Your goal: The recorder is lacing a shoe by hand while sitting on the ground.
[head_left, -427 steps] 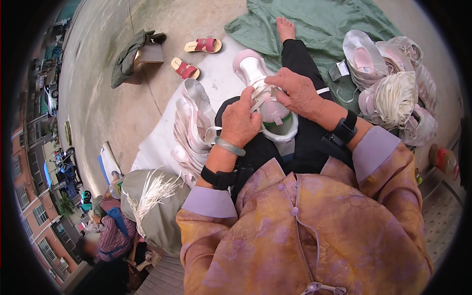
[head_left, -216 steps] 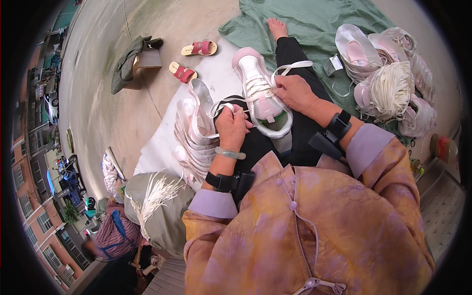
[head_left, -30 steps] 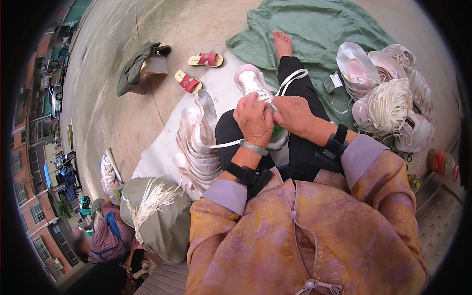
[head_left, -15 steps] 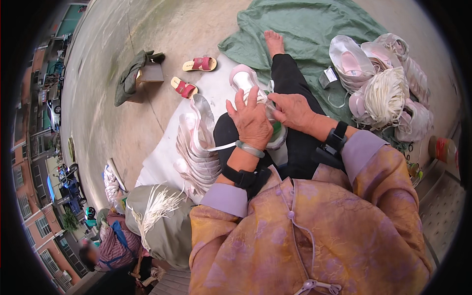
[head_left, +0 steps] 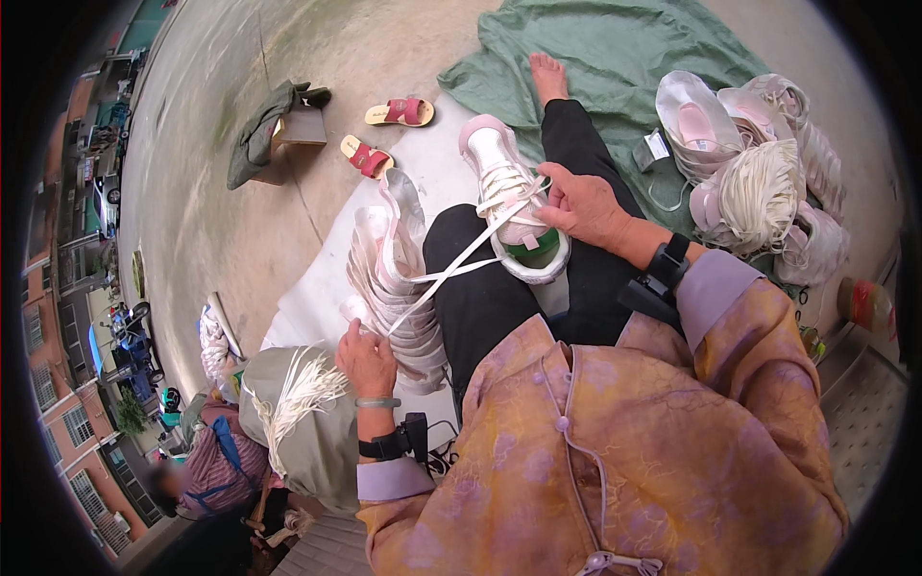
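Note:
A white and pink lace-up sneaker with a green inside lies across my lap, toe pointing away. Its white shoelace stretches from the eyelets toward the lower left, where my left hand pinches it. My right hand is closed at the sneaker's right side, thumb and forefinger on the lace by the eyelets; its fingertips partly cover that edge. Beside my left thigh stands a nested stack of white and pink shoe uppers, close to the left hand.
White laces hang over a grey-green covered seat at left. More uppers and a lace bundle lie at right by a green cloth. Red sandals and a box sit ahead; a person is at lower left.
My left hand has moved from the sneaker down and left, drawing the shoelace out with it. The right hand stays at the sneaker's side. The sneaker's laced front is now uncovered.

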`<state>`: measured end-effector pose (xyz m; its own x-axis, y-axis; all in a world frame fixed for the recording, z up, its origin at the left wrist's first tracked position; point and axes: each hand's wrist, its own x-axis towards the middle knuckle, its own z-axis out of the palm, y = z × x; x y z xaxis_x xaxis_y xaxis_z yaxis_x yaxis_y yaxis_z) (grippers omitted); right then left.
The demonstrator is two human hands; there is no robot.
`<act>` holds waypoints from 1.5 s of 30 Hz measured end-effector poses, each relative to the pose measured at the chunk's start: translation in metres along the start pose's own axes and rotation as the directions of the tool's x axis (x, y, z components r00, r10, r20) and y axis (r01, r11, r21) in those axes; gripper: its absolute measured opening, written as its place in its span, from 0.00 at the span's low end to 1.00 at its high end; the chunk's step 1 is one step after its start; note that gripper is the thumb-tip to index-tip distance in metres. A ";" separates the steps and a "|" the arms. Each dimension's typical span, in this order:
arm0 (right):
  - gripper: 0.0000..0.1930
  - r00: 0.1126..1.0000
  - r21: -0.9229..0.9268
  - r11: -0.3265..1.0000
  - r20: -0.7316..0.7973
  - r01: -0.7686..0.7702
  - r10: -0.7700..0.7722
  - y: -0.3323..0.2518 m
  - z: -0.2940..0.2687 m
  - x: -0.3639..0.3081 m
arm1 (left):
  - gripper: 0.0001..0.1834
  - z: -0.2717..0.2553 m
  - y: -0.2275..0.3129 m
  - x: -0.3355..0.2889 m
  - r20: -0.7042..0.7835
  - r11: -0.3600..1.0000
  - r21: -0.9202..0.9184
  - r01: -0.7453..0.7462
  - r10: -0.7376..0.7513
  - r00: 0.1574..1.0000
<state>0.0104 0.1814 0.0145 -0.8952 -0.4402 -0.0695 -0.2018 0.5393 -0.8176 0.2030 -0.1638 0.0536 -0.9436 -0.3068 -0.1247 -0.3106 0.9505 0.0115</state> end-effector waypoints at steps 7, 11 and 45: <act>0.12 0.931 0.312 0.880 0.191 -0.358 0.310 0.013 -0.009 0.027 | 0.11 0.005 0.114 0.057 -0.269 0.876 -0.272 -0.398 0.328 0.906; 0.09 0.910 0.287 0.870 0.235 -0.400 0.340 0.004 -0.011 0.030 | 0.12 0.015 0.149 0.076 -0.274 0.861 -0.259 -0.437 0.368 0.889; 0.06 0.879 -0.477 0.742 0.179 0.471 -0.443 0.045 -0.076 -0.021 | 0.06 -0.004 0.128 0.089 0.120 0.611 -0.789 -0.063 0.253 0.960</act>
<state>-0.0099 0.2694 0.0223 -0.6261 -0.7539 0.1990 -0.7610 0.5351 -0.3668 0.0784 -0.0697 0.0482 -0.9707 -0.0476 -0.2356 -0.2212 0.5612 0.7976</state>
